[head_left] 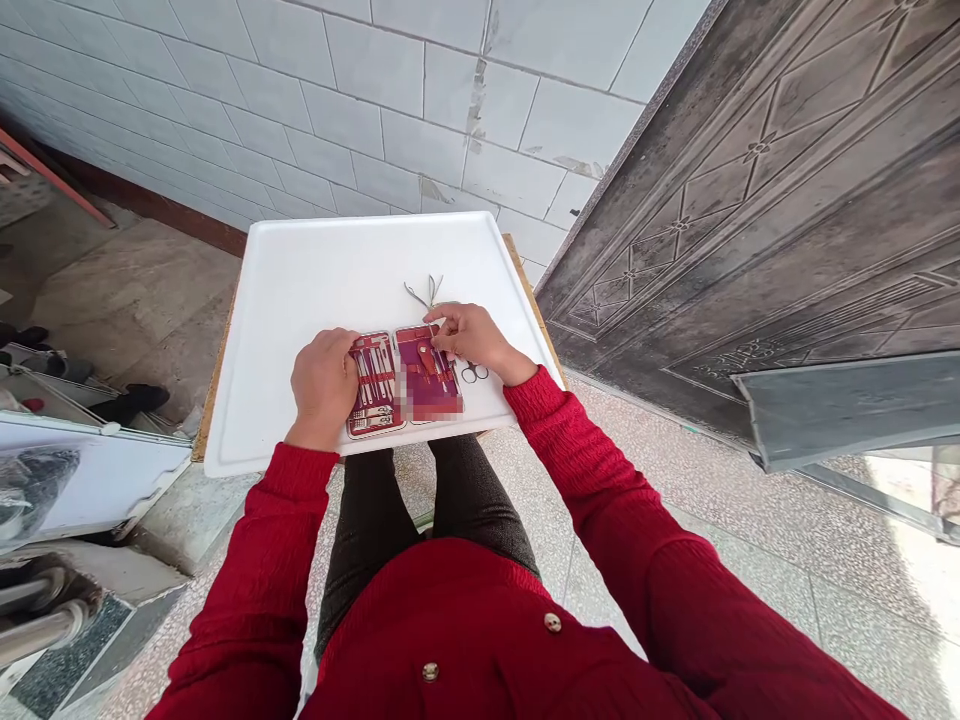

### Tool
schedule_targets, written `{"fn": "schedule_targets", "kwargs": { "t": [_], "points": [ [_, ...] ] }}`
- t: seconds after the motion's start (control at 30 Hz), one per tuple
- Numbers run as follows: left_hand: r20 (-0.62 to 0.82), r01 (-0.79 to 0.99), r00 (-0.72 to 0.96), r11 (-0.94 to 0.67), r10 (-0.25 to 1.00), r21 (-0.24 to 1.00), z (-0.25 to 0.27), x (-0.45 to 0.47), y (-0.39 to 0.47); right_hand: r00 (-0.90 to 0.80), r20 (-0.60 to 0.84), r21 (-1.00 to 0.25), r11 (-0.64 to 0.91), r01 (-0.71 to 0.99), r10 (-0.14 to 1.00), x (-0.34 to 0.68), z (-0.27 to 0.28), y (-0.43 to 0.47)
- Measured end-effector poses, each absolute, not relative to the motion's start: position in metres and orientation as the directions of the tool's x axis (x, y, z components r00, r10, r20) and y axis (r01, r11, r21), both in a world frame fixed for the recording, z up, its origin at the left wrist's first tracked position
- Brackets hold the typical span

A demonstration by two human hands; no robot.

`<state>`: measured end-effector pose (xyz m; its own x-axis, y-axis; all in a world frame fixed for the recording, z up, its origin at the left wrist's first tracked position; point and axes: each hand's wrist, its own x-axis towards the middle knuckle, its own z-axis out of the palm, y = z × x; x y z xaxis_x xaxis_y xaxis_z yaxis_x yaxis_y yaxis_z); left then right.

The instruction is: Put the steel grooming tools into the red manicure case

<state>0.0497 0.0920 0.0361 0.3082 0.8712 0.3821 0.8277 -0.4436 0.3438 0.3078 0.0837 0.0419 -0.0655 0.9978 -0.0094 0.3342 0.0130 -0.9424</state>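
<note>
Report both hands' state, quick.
Left hand: fingers curled at the left edge of the open dark-red rectangular manicure case; grip cannot be told.
Right hand: fingers bent over the case's right half; whether they pinch anything cannot be told.

In front of me a manicure case [409, 358] lies open and flat, its two halves side by side, near the edge of the white surface [322, 270] closest to me. Its lining is purple and dark red. The left half holds slim metal tools [375, 370] in an upright row, with clippers [371, 420] lying crosswise below. More slim tools sit in the right half, whose lower part I see only blurred. Beyond it lie silvery nippers [427, 292], handles spread; just right of it, scissors [474, 374] show their finger rings.
</note>
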Motion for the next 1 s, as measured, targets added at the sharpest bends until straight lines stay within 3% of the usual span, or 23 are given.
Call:
{"fn": "schedule_targets", "kwargs": {
  "t": [0.7,1.0],
  "points": [
    [0.361,0.837,0.309,-0.432,0.88,0.337,0.038,0.05,0.091,-0.058,-0.007,-0.867,0.023,0.498,0.998,0.302,0.051,0.078],
    [0.358,0.84,0.301,-0.424,0.884,0.34,0.039,0.05,0.091,-0.077,0.084,-0.682,0.114,0.723,0.993,0.294,0.066,0.07]
  ]
}}
